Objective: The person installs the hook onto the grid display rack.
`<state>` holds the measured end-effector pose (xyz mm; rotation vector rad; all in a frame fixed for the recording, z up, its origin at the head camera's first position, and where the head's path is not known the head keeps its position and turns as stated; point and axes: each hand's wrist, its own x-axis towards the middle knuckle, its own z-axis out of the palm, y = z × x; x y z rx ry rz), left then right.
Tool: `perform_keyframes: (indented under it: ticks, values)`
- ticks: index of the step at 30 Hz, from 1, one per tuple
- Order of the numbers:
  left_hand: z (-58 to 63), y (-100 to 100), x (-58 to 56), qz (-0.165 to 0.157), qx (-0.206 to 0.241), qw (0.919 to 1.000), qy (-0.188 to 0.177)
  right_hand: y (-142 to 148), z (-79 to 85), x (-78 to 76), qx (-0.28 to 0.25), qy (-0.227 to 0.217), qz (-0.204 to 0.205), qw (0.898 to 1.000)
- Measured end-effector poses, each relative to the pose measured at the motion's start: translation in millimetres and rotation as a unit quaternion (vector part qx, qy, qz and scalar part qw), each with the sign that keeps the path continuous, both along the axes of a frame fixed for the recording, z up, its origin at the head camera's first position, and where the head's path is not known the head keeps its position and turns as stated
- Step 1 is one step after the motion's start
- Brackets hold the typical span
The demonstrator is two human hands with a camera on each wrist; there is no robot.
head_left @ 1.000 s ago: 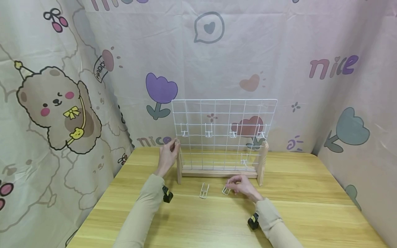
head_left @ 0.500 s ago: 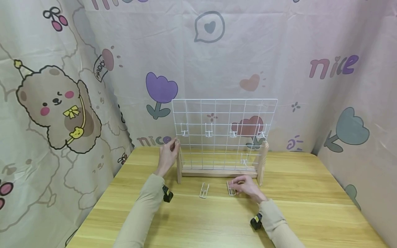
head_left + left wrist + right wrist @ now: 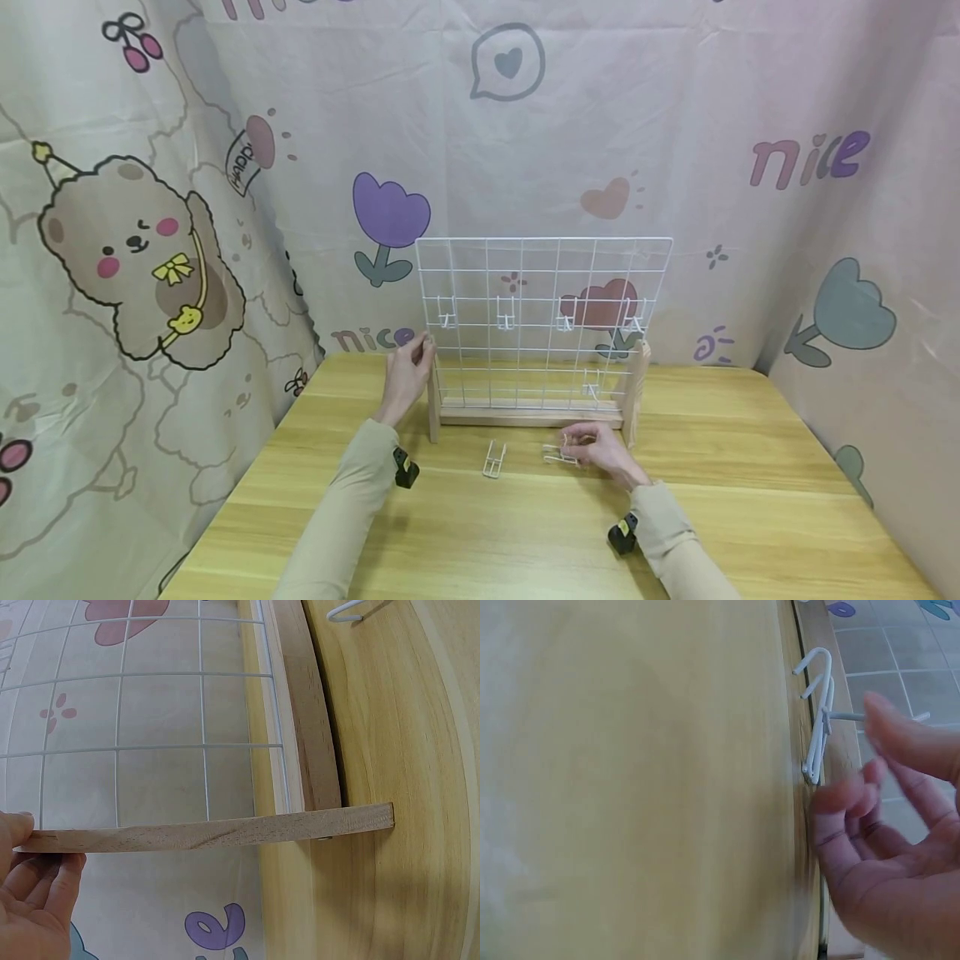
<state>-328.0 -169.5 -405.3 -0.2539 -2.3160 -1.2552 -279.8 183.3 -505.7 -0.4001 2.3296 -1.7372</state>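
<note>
A white wire grid panel (image 3: 543, 239) stands upright in a wooden stand (image 3: 525, 420). At the grid's left side my left hand (image 3: 406, 381) pinches the top of the stand's left post (image 3: 202, 833) between thumb and fingers. In front of the stand, toward the right, my right hand (image 3: 602, 450) holds a white wire hook (image 3: 821, 727) by its prong, with the hook's two bent ends pointing left. The thumb covers part of that prong in the right wrist view. A second wire hook (image 3: 493, 461) lies on the table, between the two hands.
Several white hooks hang in a row across the grid, among them a hook (image 3: 506, 321) left of middle. One lower hook (image 3: 591, 389) hangs near the right post (image 3: 636, 392). The wooden table (image 3: 480, 542) reaches back to a printed curtain (image 3: 510, 150).
My right hand has shifted slightly right and turned the hook, so its bent ends now point left. My left hand keeps its hold on the post.
</note>
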Motion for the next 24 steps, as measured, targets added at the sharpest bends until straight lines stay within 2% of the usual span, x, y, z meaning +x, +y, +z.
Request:
perform_keyframes:
  ticks: [6, 14, 24]
  values:
    - [-0.2, -0.6, -0.3, -0.001, 0.004, 1.0000, -0.004, 2.3, -4.0, -2.4, 0.038, 0.037, 0.009, 0.999]
    - [-1.5, -0.1, 0.4, 0.001, 0.000, 1.0000, 0.007, 3.5, -6.5, -2.1, 0.083, 0.060, 0.018, 0.995]
    - [0.9, -0.9, 1.1, -0.002, 0.004, 1.0000, 0.001, 2.0, -3.5, 0.1, 0.075, 0.054, 0.009, 0.996]
